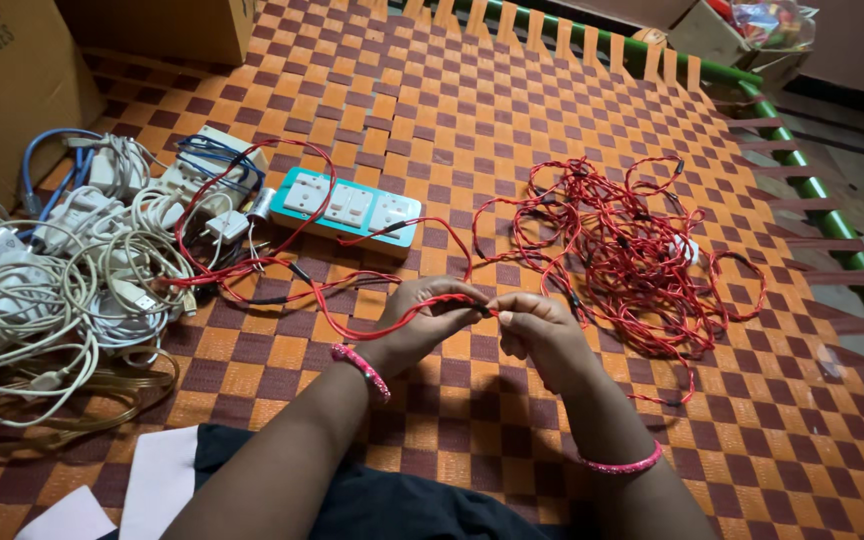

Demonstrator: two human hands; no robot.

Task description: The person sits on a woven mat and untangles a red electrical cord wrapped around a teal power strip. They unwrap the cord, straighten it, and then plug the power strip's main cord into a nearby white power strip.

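Red twisted wire (612, 235) is pinched tight between left hand (422, 320) and right hand (542, 335) grips.

Two hands are counted: the left hand (424, 312) and the right hand (537, 330). One red wire tangle (620, 240), one teal power strip (350, 208), one white cable heap (62, 265) and two pink bangles (360, 370) are seen.

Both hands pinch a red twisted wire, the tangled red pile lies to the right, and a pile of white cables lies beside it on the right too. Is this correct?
Not quite. In the head view the white cables lie at the left, beyond the power strip. The left hand and right hand do pinch the red wire, with the tangle right.
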